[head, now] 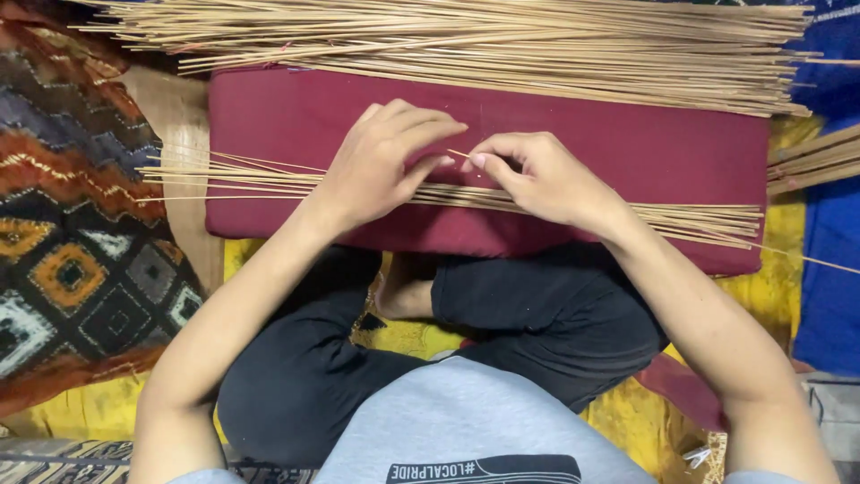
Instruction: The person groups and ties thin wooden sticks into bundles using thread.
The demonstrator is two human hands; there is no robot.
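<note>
The person sits cross-legged behind a long dark red cushion [627,143], which serves as a low work surface; a big heap of thin sticks [466,40] lies along its far edge, away from the hands, while a smaller row of sticks [699,220] lies along the near edge, close to the body. The left hand [381,166] rests on this near row, its fingers together and pressing down, perhaps to keep the sticks from rolling. The right hand [542,175] has its fingers pinched on one single stick [459,154], lifted a little above the row between both hands.

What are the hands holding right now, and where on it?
One thin bamboo stick, pinched at its end between right hand and left hand fingertips, above the stick row.
</note>
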